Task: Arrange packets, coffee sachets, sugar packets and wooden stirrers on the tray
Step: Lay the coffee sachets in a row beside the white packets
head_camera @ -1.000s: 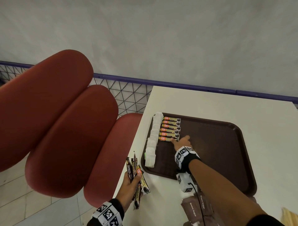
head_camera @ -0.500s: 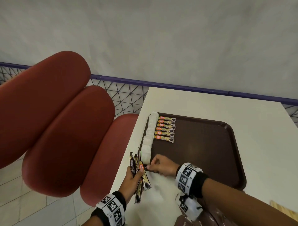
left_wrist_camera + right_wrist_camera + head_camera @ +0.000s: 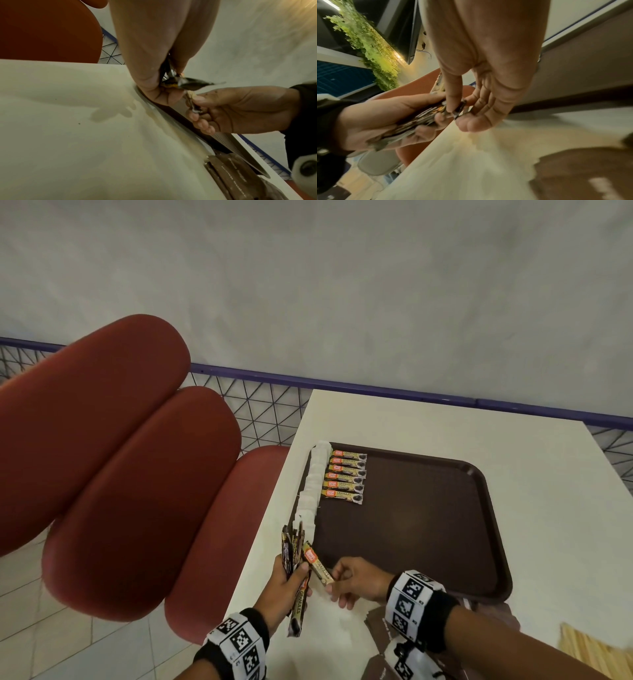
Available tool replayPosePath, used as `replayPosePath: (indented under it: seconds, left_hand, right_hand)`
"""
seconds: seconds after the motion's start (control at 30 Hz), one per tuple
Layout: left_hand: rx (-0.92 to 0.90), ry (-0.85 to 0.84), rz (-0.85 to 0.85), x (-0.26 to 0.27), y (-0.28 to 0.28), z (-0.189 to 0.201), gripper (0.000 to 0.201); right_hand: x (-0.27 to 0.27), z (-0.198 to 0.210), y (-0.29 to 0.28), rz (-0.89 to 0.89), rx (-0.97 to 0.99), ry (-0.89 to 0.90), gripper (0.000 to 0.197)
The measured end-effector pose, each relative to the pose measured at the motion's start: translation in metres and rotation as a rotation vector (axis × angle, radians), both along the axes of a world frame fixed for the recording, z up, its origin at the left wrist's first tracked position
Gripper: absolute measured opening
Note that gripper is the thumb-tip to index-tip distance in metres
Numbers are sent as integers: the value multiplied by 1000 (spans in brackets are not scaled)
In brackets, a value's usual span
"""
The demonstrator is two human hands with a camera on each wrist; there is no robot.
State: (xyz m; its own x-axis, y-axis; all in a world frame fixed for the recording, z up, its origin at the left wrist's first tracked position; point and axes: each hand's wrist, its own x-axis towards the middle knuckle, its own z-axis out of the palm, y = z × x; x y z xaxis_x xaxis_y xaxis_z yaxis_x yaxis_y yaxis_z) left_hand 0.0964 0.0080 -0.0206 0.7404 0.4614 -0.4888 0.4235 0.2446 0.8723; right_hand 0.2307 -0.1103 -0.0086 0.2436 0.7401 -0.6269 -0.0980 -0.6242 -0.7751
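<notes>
A dark brown tray (image 3: pixel 428 529) lies on the cream table. Along its left rim runs a column of white packets (image 3: pixel 313 484), and beside it a row of several coffee sachets (image 3: pixel 345 475). My left hand (image 3: pixel 286 580) grips a bundle of coffee sachets (image 3: pixel 293 556) at the table's left edge, below the tray's near left corner. My right hand (image 3: pixel 349 582) pinches the end of one sachet (image 3: pixel 318 565) from that bundle between thumb and forefinger; the wrist views show the same pinch (image 3: pixel 193 102) and the bundle (image 3: pixel 412 121).
Brown sugar packets (image 3: pixel 387 628) lie on the table near the front edge, under my right forearm. Wooden stirrers (image 3: pixel 596 648) show at the bottom right. A red padded chair (image 3: pixel 113 467) stands left of the table. A blue wire railing (image 3: pixel 267 405) runs behind.
My right hand came back from the sachet row on the tray to the bundle in my left hand and now pinches one sachet. The left hand stayed near the table edge.
</notes>
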Motion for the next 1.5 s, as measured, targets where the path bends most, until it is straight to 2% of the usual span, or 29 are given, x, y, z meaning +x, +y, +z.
replayPosePath:
  seconds: [0.2, 0.43, 0.6, 0.77, 0.87, 1.03, 1.13, 1.27, 1.5]
  left_hand:
    - [2, 36, -75, -8, -3, -2, 14]
    - [10, 56, -57, -15, 1, -2, 16]
    - [9, 57, -10, -21, 7, -1, 16]
    - [-17, 65, 22, -27, 12, -3, 13]
    - [-17, 71, 27, -28, 13, -3, 13]
    - [-13, 72, 26, -28, 15, -4, 12]
    - [-18, 68, 21, -26, 16, -3, 13]
    - [-19, 72, 13, -24, 18, -3, 13]
    - [-28, 69, 10, -22, 18, -3, 15]
  right_hand:
    - [30, 6, -24, 11, -72, -42, 26]
    - [80, 9, -4, -209, -44, -405, 20]
    - [94, -2, 23, -348, -39, -403, 7]
    - [93, -18, 39, -473, -114, -411, 8]
    - [95, -28, 44, -594, -149, -428, 16]
    - [97, -33, 51, -686, -178, -481, 31]
    - [98, -31, 54, -683, -182, -502, 35]
    - [99, -28, 55, -657, -185, -533, 28]
    - [98, -23, 56, -589, -234, -581, 29]
